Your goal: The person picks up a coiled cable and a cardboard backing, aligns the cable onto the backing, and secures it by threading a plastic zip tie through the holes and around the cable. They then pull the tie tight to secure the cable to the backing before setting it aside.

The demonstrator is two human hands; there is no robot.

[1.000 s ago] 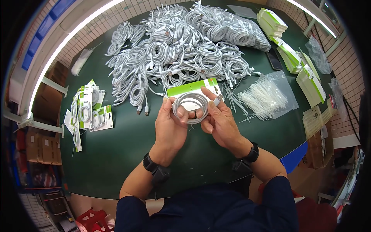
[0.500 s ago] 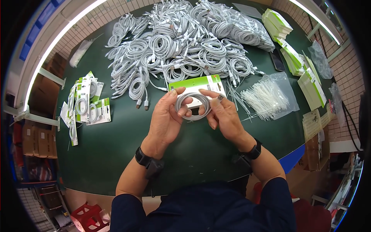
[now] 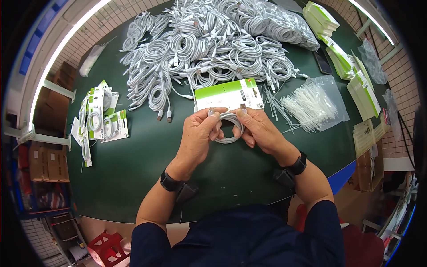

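A coiled grey USB cable [image 3: 230, 137] is held between both hands above the table. My left hand [image 3: 200, 132] pinches the coil's left side, with one plug near its thumb. On the right side, my right hand [image 3: 260, 132] is closed on the same coil, and a metal-tipped plug [image 3: 243, 107] sticks up by its thumb. Just beyond the hands lies a green and white card [image 3: 229, 92], its near edge partly hidden by fingers. Behind the card rises a big heap of similar coiled cables [image 3: 191, 49].
White cable ties [image 3: 309, 107] spill from a clear bag to the right. Cards with cables attached [image 3: 98, 116] lie at left. Stacks of green and white cards [image 3: 340, 62] line the far right, beside a dark phone [image 3: 322, 61]. A wrapped bundle [image 3: 93, 60] sits far left.
Both hands have shifted their grip on the coil, bringing the thumbs to its top. The plug ends now stand up at the thumbs. The whole view has shifted slightly.
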